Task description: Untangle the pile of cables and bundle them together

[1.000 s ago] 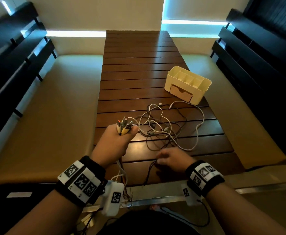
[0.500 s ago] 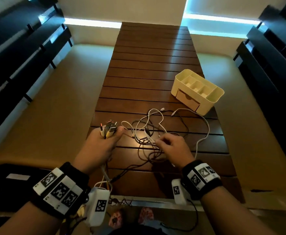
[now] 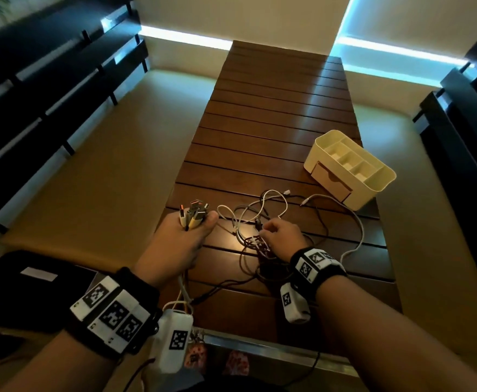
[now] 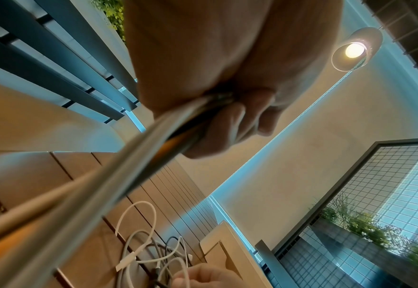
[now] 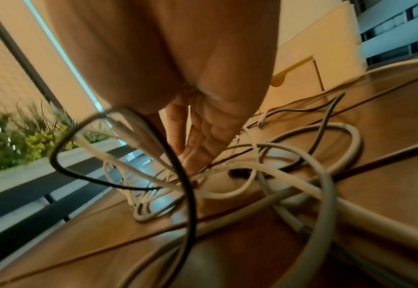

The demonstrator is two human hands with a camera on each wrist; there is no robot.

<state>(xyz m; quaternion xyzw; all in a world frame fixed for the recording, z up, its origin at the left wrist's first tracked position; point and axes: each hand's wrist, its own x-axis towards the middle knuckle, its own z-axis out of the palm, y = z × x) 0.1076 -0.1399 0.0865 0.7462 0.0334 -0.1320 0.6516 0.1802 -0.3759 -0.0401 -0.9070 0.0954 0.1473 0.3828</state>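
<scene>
The left hand grips a sheaf of cable ends upright, left of the tangle, probably to keep the freed plugs gathered while the rest gets sorted. The right hand reaches into the tangle on the wooden surface, fingers lowered among the loops; whether they pinch a strand is unclear. Beyond the tangle stands an organizer box. Both wrist views are blurred.

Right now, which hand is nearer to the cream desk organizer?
Right. The right hand works in the tangled cables, with the cream desk organizer beyond it toward the table's right edge. The left hand, gripping a bunch of cable plugs, sits farther off at the left edge.
</scene>
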